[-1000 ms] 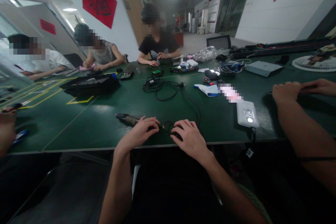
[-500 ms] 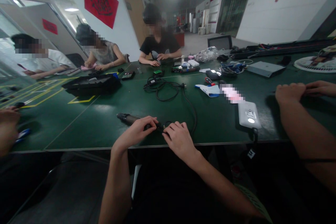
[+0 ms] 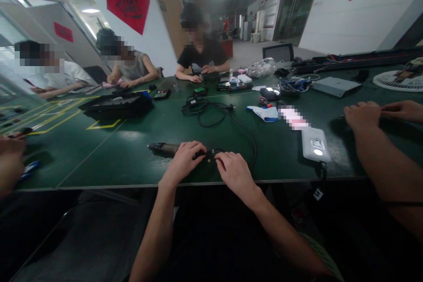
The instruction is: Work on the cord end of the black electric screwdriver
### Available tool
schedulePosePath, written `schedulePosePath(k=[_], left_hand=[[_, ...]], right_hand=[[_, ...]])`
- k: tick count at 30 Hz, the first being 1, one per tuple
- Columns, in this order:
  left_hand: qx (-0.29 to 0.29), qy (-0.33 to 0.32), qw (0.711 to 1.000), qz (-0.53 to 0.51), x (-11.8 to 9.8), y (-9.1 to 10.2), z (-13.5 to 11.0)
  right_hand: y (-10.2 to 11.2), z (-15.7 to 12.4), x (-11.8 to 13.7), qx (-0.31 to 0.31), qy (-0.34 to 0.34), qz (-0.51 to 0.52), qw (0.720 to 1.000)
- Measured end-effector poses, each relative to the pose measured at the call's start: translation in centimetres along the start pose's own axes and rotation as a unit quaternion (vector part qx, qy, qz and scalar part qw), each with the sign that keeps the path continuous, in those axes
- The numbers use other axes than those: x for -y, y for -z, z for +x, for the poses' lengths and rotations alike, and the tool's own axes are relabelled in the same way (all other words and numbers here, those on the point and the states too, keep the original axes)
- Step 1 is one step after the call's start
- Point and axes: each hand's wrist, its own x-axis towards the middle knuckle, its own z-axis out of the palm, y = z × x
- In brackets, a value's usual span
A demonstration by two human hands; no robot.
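A dark cylindrical tool (image 3: 164, 148) lies on the green table (image 3: 132, 150) near its front edge, tip pointing left. My left hand (image 3: 185, 161) is curled over the tool's rear end. My right hand (image 3: 233, 171) rests just to the right, fingers bent down over the black cable (image 3: 244, 134) that leaves the tool. Whatever sits under my right fingertips is too small to name. The cable runs back to a loose coil (image 3: 206, 110) at mid table.
A white power bank (image 3: 315, 144) lies to the right, by a co-worker's arm and hands (image 3: 363, 116). A black tray (image 3: 115, 105) stands at the left. Three people sit along the far side. Another person's hand (image 3: 11, 158) shows at the left edge.
My hands have shifted slightly right along the tool and cable. The right hand went from a pinch at the cable to lying over it. The cable loop has moved out to the right.
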Motion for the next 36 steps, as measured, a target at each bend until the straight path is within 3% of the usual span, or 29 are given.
schedulePosePath(k=[7,12,23,27,36], left_hand=[[-0.003,-0.049,0.999,0.000,-3.6,-2.4,1.0],[-0.038,-0.038,0.999,-0.001,-5.8,-4.2,1.6],[-0.047,-0.044,0.998,0.013,-5.9,-4.3,1.4],[-0.045,-0.048,0.998,0.017,-6.1,-4.2,1.3],[-0.064,-0.122,0.990,-0.012,-6.0,-4.4,1.4]], right_hand=[[1.7,-1.5,-2.6,-0.019,-0.035,-0.010,0.999],[2.0,-2.3,-3.0,-0.021,-0.030,0.003,0.999],[1.4,-2.5,-2.7,-0.100,-0.085,-0.022,0.991],[1.3,-2.4,-2.7,-0.101,-0.094,-0.038,0.990],[1.8,-2.4,-2.5,-0.101,-0.072,-0.041,0.991]])
